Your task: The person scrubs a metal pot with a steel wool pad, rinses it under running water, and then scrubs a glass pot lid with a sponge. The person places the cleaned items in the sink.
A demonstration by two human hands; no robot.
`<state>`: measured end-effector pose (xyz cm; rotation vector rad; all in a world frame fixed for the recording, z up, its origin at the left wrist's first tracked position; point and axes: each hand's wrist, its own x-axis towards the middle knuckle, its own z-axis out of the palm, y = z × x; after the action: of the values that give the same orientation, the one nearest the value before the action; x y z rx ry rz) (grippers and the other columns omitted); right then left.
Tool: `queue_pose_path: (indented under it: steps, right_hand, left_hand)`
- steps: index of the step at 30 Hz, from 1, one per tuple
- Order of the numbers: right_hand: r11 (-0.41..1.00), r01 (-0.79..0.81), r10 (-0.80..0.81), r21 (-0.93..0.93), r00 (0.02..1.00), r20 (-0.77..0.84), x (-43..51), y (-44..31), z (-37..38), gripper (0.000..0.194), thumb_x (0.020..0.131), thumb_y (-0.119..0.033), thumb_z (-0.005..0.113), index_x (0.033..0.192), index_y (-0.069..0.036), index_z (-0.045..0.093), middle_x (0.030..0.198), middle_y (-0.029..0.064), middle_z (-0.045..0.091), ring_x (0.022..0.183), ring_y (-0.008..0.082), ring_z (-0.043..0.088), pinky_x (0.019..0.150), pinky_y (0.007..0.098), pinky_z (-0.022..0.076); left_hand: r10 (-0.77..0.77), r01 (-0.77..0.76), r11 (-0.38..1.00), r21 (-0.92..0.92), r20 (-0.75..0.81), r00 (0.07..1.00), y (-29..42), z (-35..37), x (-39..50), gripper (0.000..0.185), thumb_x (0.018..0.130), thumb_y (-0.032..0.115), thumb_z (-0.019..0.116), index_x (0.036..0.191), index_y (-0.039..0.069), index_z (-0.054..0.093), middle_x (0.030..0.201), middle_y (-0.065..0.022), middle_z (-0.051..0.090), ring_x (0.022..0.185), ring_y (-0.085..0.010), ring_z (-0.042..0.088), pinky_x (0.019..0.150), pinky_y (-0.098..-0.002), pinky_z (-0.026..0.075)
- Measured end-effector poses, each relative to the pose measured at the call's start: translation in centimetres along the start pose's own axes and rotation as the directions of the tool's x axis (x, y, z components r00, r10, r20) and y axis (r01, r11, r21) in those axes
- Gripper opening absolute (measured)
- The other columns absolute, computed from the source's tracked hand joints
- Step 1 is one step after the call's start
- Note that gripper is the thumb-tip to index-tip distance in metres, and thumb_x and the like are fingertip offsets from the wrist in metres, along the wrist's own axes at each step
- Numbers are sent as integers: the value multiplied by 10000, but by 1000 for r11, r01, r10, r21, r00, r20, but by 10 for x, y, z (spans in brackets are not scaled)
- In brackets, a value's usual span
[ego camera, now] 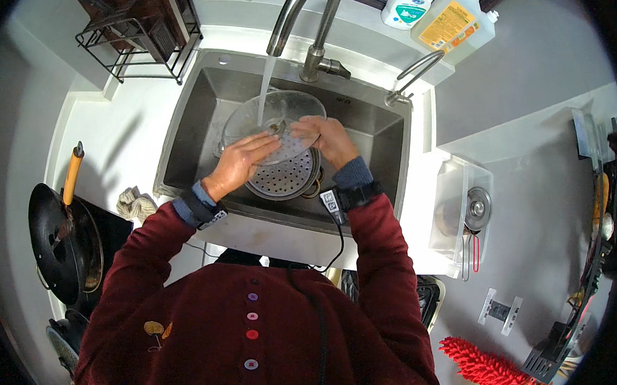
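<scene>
Both my hands hold a clear glass pot lid [293, 105] tilted above the sink. My left hand [241, 161] is at its near left edge, fingers laid across the glass and thumb hidden. At the right edge is my right hand [331, 140], its fingers partly seen through the glass. A small knob or fitting [277, 127] shows near the lid's middle, between my hands. Water [264, 90] runs from the steel faucet [281, 35] onto the lid. Below, a perforated metal steamer pot [283, 179] with ring handles rests in the steel sink [372, 165], partly covered by the lid.
A wire rack [131, 40] with cutting boards and knives stands back left. Bottles [410, 6] line the back ledge. A small second tap [398, 98] rises at the sink's right corner. A cloth [136, 204] and wok [53, 239] lie left; a plastic bin [449, 218] stands right.
</scene>
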<state>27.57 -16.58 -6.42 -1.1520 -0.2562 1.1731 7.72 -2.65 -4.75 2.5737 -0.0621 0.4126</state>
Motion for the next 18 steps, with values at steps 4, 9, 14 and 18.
queue_pose_path:
  steps: [4, 9, 14, 18]
  right_hand:
    - [994, -69, 77, 88, 993, -85, 5, -17, -5, 547, 902, -436, 501, 1170, 41, 483, 1135, 168, 587, 944, 223, 604, 710, 311, 514]
    - [878, 208, -366, -432, 872, -324, 28, -30, -40, 577, 873, -438, 555, 1241, -9, 444, 1122, 119, 554, 932, 192, 572, 666, 307, 519]
    - [378, 113, -729, -919, 648, -221, 85, -38, -76, 613, 831, -407, 598, 1162, 94, 471, 1056, 223, 542, 877, 318, 583, 678, 405, 501]
    - [576, 57, -488, -815, 824, -288, 104, -53, -66, 631, 787, -420, 625, 1059, 138, 508, 1019, 301, 557, 781, 410, 592, 804, 439, 455]
  left_hand:
    - [-121, 100, 964, -246, -69, 990, -13, 1, 19, 342, 870, 80, 537, 1212, 71, 557, 1226, -108, 565, 1073, -272, 581, 911, -329, 458]
    - [-559, 330, 235, -914, 150, 815, -22, -7, 35, 399, 942, 213, 488, 1284, 10, 456, 1250, -121, 536, 1095, -233, 563, 882, -309, 490]
    - [-588, 241, -82, -967, 242, 772, -32, -15, 21, 473, 955, 251, 447, 1356, 22, 341, 1297, -124, 482, 1129, -249, 535, 901, -321, 501]
    - [-601, 223, -96, -970, 235, 764, -33, -21, 5, 501, 956, 271, 440, 1366, 14, 313, 1317, -137, 459, 1131, -255, 533, 902, -321, 502]
